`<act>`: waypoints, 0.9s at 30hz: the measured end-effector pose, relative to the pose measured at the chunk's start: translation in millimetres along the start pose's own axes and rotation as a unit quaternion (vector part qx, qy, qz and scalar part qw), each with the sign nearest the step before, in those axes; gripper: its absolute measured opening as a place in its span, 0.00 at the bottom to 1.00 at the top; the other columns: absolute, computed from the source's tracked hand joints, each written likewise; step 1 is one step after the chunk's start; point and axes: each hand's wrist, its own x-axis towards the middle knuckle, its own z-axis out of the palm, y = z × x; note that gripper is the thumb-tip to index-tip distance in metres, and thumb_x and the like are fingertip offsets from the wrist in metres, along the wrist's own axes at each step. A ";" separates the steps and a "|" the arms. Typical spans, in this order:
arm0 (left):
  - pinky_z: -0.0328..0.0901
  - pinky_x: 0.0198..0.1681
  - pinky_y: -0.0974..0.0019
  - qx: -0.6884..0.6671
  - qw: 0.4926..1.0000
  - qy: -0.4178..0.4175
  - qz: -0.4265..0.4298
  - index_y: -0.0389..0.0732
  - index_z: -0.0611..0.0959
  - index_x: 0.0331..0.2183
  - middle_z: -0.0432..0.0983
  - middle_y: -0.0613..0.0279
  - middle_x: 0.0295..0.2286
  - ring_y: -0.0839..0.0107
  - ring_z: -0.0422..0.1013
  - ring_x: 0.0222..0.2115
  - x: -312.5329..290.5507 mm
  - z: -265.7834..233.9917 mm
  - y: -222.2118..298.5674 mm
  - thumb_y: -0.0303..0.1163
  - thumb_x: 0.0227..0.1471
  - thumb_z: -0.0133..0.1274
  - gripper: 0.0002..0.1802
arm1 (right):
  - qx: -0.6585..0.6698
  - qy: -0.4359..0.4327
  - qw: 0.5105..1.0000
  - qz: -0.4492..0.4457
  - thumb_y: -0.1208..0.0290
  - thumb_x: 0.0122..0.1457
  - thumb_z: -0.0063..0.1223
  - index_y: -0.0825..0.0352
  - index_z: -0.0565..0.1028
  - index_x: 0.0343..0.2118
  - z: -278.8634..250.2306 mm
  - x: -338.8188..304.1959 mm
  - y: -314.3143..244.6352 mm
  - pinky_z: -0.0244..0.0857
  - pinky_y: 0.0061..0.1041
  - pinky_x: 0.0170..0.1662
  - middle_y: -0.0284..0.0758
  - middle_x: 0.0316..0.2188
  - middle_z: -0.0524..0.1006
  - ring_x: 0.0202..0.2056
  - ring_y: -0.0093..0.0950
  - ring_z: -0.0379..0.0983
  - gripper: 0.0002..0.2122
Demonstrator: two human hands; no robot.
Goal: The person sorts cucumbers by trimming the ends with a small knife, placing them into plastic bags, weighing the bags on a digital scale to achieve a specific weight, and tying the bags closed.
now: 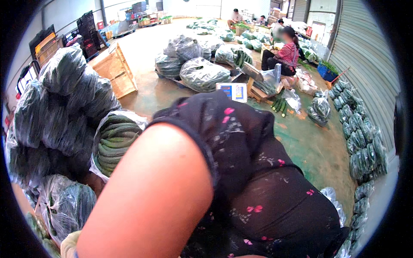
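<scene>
Neither of my hands shows clearly. A bare arm crosses the near middle, very close, running down to the lower left. Its short black sleeve with pink flowers hides much of the view; whose arm it is, I cannot tell. At the lower left edge a cream cloth piece, perhaps a glove, shows beside the arm, with no fingers visible. Just left of the arm stands an open clear bag of long dark green vegetables, cucumber-like. Below it, a knotted clear bag holds more.
Full bags are piled high at left, near a tilted wooden crate. Large bags and a scale lie ahead. A person sits beyond loose green vegetables. Packed bags line the right shutter wall.
</scene>
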 end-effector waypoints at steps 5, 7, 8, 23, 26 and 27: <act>0.61 0.31 0.63 -0.008 0.999 -0.029 -0.017 0.40 0.74 0.36 0.68 0.68 0.20 0.73 0.65 0.19 6.2 14.7 2.8 0.46 0.52 0.47 0.18 | 0.014 -0.096 0.993 0.069 0.57 0.41 0.56 0.63 0.80 0.22 12.5 -23.6 20.5 0.70 0.34 0.33 0.40 0.24 0.79 0.29 0.37 0.77 0.13; 0.61 0.32 0.63 -0.019 1.000 -0.018 -0.011 0.40 0.74 0.36 0.69 0.68 0.20 0.73 0.65 0.20 -1.5 5.3 8.2 0.46 0.52 0.48 0.19 | 0.053 -0.097 0.987 0.117 0.56 0.41 0.56 0.63 0.80 0.22 13.2 -48.1 42.1 0.70 0.34 0.33 0.40 0.24 0.79 0.29 0.37 0.77 0.14; 0.61 0.32 0.62 -0.028 0.999 -0.021 -0.009 0.40 0.74 0.36 0.69 0.68 0.20 0.73 0.66 0.20 -3.5 3.6 9.9 0.46 0.51 0.48 0.19 | 0.124 -0.040 0.978 0.161 0.55 0.41 0.55 0.65 0.80 0.22 8.4 -72.8 52.8 0.70 0.36 0.33 0.42 0.23 0.78 0.28 0.39 0.76 0.16; 0.65 0.33 0.62 -0.156 0.982 -0.086 -0.068 0.49 0.73 0.37 0.71 0.65 0.21 0.70 0.67 0.21 11.8 15.6 29.0 0.46 0.51 0.50 0.14 | 0.673 -0.009 0.493 0.551 0.63 0.56 0.50 0.66 0.75 0.41 301.6 -209.3 159.1 0.69 0.22 0.33 0.35 0.31 0.78 0.30 0.25 0.75 0.14; 0.65 0.33 0.63 -0.157 0.981 -0.082 -0.078 0.50 0.74 0.41 0.72 0.63 0.22 0.69 0.69 0.23 6.0 22.2 29.0 0.44 0.52 0.50 0.15 | 0.662 0.076 0.556 0.498 0.63 0.56 0.50 0.65 0.75 0.42 277.1 -188.8 206.8 0.69 0.21 0.36 0.35 0.32 0.78 0.32 0.23 0.75 0.14; 0.65 0.33 0.63 -0.170 0.979 -0.079 -0.081 0.50 0.73 0.42 0.73 0.63 0.23 0.68 0.70 0.23 7.5 23.0 28.8 0.44 0.52 0.50 0.16 | 0.638 0.087 0.560 0.521 0.64 0.54 0.52 0.67 0.75 0.41 282.1 -181.2 222.1 0.68 0.21 0.37 0.36 0.33 0.78 0.32 0.23 0.75 0.15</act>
